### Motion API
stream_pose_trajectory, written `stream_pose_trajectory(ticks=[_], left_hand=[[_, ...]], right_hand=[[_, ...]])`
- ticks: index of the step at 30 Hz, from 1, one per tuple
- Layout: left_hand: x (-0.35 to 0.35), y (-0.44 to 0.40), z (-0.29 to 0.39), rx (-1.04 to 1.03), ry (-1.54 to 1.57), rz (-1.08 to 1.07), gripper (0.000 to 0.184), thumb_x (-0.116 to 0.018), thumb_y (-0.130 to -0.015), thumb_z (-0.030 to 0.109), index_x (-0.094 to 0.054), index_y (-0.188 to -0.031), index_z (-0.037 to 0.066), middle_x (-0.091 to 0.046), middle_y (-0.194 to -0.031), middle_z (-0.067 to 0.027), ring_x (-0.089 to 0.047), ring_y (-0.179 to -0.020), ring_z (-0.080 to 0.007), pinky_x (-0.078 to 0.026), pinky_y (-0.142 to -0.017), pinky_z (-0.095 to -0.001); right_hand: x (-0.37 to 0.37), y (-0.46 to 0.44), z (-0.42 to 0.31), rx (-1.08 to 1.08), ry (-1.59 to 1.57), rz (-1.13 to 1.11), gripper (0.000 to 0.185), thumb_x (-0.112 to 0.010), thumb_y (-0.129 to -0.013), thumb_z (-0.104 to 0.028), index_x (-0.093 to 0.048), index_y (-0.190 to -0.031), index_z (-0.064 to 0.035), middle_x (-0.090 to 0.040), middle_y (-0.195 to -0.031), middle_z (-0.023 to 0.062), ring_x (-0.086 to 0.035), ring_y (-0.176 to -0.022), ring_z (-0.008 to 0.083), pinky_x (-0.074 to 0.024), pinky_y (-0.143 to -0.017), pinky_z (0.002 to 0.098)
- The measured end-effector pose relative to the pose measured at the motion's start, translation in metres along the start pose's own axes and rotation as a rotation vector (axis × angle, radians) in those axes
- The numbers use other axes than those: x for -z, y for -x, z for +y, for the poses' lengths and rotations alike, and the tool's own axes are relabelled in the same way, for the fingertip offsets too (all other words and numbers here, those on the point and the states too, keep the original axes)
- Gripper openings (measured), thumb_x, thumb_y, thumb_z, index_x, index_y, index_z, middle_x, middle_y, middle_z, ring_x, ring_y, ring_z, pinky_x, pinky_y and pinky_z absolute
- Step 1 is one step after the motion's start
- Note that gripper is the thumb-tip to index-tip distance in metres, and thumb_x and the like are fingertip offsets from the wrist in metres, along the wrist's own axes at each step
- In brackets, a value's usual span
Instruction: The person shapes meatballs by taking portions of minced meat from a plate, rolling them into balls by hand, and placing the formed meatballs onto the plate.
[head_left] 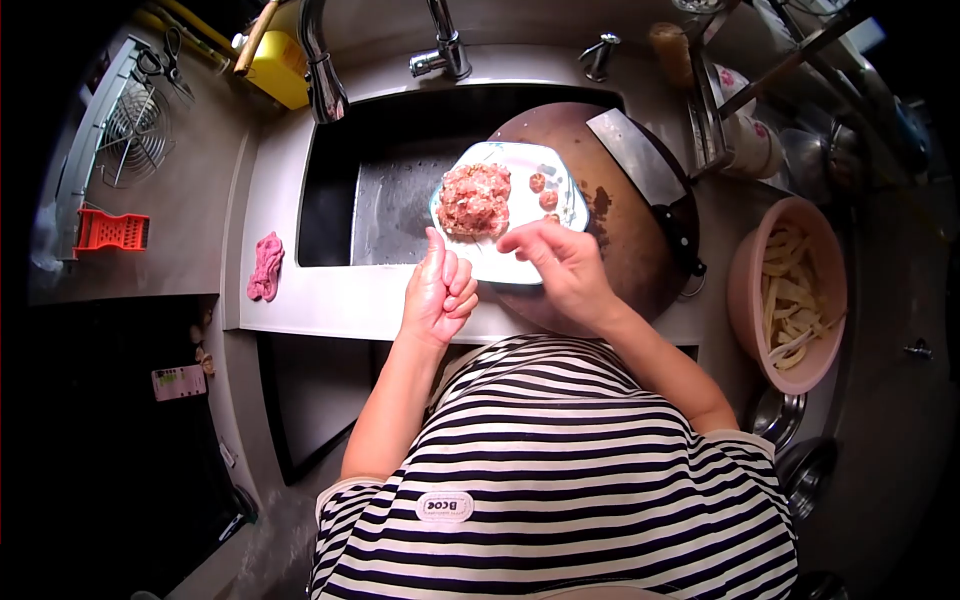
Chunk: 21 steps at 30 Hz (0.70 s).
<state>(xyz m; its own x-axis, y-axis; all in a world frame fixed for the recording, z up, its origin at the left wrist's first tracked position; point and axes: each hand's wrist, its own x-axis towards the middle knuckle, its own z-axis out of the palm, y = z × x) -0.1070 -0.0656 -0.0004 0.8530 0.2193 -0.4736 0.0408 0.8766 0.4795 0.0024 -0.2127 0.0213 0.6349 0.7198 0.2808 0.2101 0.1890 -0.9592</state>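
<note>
A white plate point(520, 262) with a coloured rim holds a mound of raw minced meat point(472, 200) on its left and a few small meatballs point(548, 200) on its right. At the plate's near left edge my left hand point(440, 298) is closed, thumb raised and fingers curled into the palm. Whatever lies inside that fist, if anything, is hidden. My right hand point(562, 268) hovers over the plate's near right edge, its fingers bent and partly spread, with nothing visible between them. The two hands are apart.
Under the plate, a round wooden board point(625, 270) partly covers the sink point(400, 200); a cleaver point(640, 160) lies on it. To the right stands a pink basin point(740, 290) of pale strips. A pink cloth point(265, 268), red grater point(112, 232) and yellow container point(277, 70) are left.
</note>
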Motion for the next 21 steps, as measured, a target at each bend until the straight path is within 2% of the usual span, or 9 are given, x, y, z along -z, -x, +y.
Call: stream_pose_trajectory(ticks=[4, 5, 8, 9, 12, 13, 14, 17, 21], left_hand=[[-0.004, -0.006, 0.000, -0.223, -0.234, 0.104, 0.056, -0.031, -0.094, 0.052, -0.034, -0.055, 0.012, -0.032, -0.048, 0.0003, -0.019, -0.033, -0.0059, -0.014, -0.030, -0.0191], [0.002, -0.008, 0.001, -0.264, -0.308, 0.070, 0.055, -0.031, -0.096, 0.050, -0.044, -0.062, 0.009, -0.041, -0.053, -0.0016, -0.030, -0.038, -0.0063, -0.024, -0.034, -0.0187], [-0.006, -0.017, -0.007, -0.394, -0.596, 0.206, 0.051, -0.030, -0.097, 0.046, -0.053, -0.077, 0.005, -0.050, -0.064, -0.0040, -0.046, -0.052, -0.0089, -0.038, -0.044, -0.0203], [-0.003, -0.016, -0.006, -0.411, -0.635, 0.098, 0.036, -0.036, -0.098, 0.032, -0.057, -0.094, 0.002, -0.055, -0.079, -0.0061, -0.053, -0.072, -0.0116, -0.046, -0.061, -0.0232], [-0.004, -0.020, -0.016, -0.662, -0.906, 0.041, 0.018, -0.049, -0.092, 0.016, -0.057, -0.097, 0.000, -0.053, -0.097, -0.0071, -0.053, -0.084, -0.0128, -0.046, -0.070, -0.0247], [0.000, -0.019, -0.018, -0.769, -1.144, 0.016, 0.024, -0.052, -0.082, 0.002, -0.055, -0.106, -0.001, -0.049, -0.106, -0.0098, -0.052, -0.090, -0.0172, -0.045, -0.079, -0.0272], [0.000, -0.017, -0.021, -0.840, -1.305, -0.043, 0.034, -0.050, -0.078, 0.000, -0.053, -0.111, -0.002, -0.049, -0.110, -0.0140, -0.053, -0.097, -0.0244, -0.044, -0.083, -0.0306], [0.005, -0.015, -0.034, -0.702, -1.388, -0.058, 0.041, -0.050, -0.074, -0.005, -0.051, -0.116, -0.002, -0.049, -0.120, -0.0185, -0.051, -0.109, -0.0349, -0.044, -0.089, -0.0376], [0.024, -0.019, -0.037, -0.829, -1.631, -0.085, 0.039, -0.053, -0.074, -0.007, -0.055, -0.113, -0.001, -0.057, -0.110, -0.0197, -0.061, -0.092, -0.0305, -0.048, -0.082, -0.0349]], right_hand=[[0.027, -0.005, 0.013, -0.212, -0.293, 0.242, 0.031, -0.048, -0.095, -0.024, -0.063, -0.090, 0.0016, -0.065, -0.085, 0.0075, -0.062, -0.075, 0.0121, -0.0498, -0.062, 0.0239], [0.032, -0.004, 0.012, -0.233, -0.296, 0.255, 0.030, -0.048, -0.096, -0.024, -0.063, -0.090, 0.0010, -0.065, -0.085, 0.0074, -0.063, -0.075, 0.0118, -0.0496, -0.062, 0.0234], [0.039, -0.002, 0.012, -0.254, -0.277, 0.293, 0.029, -0.048, -0.096, -0.024, -0.063, -0.090, -0.0002, -0.065, -0.085, 0.0070, -0.063, -0.076, 0.0111, -0.0487, -0.062, 0.0219], [0.041, -0.001, 0.013, -0.256, -0.265, 0.306, 0.029, -0.048, -0.096, -0.024, -0.064, -0.090, -0.0005, -0.065, -0.085, 0.0069, -0.063, -0.076, 0.0108, -0.0484, -0.062, 0.0215], [0.043, 0.001, 0.015, -0.264, -0.273, 0.312, 0.028, -0.047, -0.096, -0.023, -0.064, -0.090, -0.0009, -0.066, -0.085, 0.0056, -0.063, -0.076, 0.0104, -0.0478, -0.062, 0.0208], [0.043, 0.002, 0.016, -0.266, -0.259, 0.306, 0.027, -0.048, -0.095, -0.022, -0.064, -0.090, -0.0010, -0.066, -0.085, 0.0052, -0.063, -0.076, 0.0101, -0.0478, -0.062, 0.0210], [0.043, 0.002, 0.018, -0.268, -0.245, 0.299, 0.027, -0.048, -0.095, -0.022, -0.064, -0.090, -0.0012, -0.066, -0.084, 0.0047, -0.063, -0.076, 0.0099, -0.0477, -0.062, 0.0211], [0.042, 0.002, 0.023, -0.254, -0.196, 0.278, 0.024, -0.051, -0.094, -0.021, -0.064, -0.089, -0.0015, -0.066, -0.082, 0.0037, -0.062, -0.075, 0.0088, -0.0469, -0.061, 0.0209], [0.041, 0.004, 0.034, -0.240, -0.161, 0.241, 0.021, -0.053, -0.093, -0.019, -0.063, -0.088, -0.0020, -0.065, -0.080, 0.0027, -0.060, -0.071, 0.0068, -0.0448, -0.060, 0.0197]])
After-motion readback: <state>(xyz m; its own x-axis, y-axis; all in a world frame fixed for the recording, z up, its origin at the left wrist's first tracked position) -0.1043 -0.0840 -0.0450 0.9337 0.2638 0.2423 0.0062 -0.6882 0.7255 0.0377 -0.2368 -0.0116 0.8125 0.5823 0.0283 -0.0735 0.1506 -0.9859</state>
